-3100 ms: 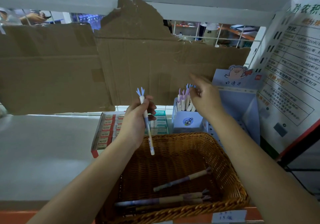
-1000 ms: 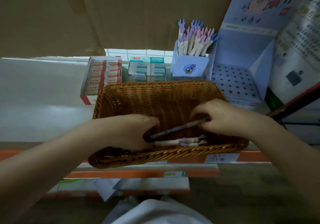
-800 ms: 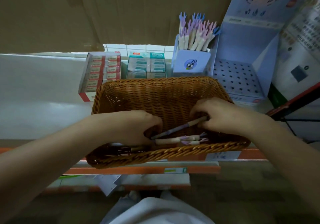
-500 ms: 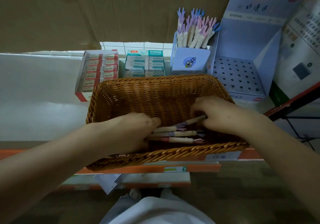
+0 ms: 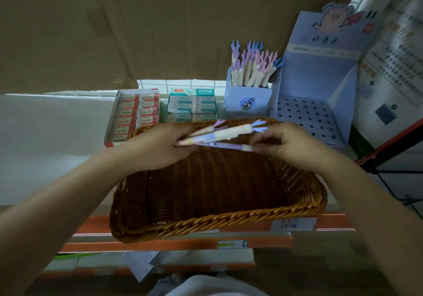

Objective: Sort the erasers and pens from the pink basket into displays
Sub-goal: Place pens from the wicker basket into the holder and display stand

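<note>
A brown wicker basket (image 5: 229, 223) stands on the shelf's front edge, and no items show on its floor. Above its far rim my left hand (image 5: 158, 147) grips a bundle of pastel pens (image 5: 225, 135) with branch-shaped caps. My right hand (image 5: 286, 145) pinches the cap end of the lowest pen (image 5: 226, 145). Behind the basket a small blue pen holder (image 5: 248, 103) stands full of matching pens. Left of it are the red eraser box (image 5: 135, 114) and the teal eraser box (image 5: 192, 106).
A tall blue display stand (image 5: 313, 114) with a perforated base stands at the right, beside a printed poster (image 5: 393, 71). Brown cardboard (image 5: 160, 25) backs the shelf. A white shelf surface (image 5: 50, 135) stretches left. An orange shelf rail (image 5: 183, 243) runs below the basket.
Both hands have lifted out of the basket, carrying the pens up above its far rim. The basket's floor now shows no pens.
</note>
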